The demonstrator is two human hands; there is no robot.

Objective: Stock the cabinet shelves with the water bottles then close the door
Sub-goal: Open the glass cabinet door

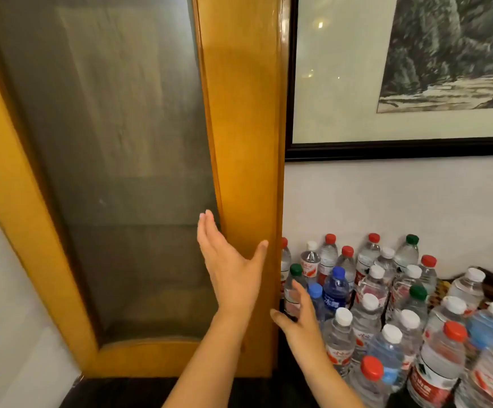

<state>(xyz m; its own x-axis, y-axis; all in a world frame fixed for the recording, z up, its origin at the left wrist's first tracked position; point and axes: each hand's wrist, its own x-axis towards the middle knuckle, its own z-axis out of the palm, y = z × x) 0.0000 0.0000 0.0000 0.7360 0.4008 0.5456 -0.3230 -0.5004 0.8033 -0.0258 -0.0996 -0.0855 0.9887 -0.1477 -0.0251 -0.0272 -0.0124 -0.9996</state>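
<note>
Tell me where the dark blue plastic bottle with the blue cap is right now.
The dark blue plastic bottle with the blue cap stands near the front left of the bottle cluster, right of the wooden cabinet door, just past the right hand.

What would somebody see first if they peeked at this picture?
Probably the big wooden door with cloudy glass on the left, where the left hand lies flat with straight fingers. Next, the crowd of water bottles at lower right, with red, white, blue and green caps, and the right hand reaching toward them. A framed picture hangs above.
</note>
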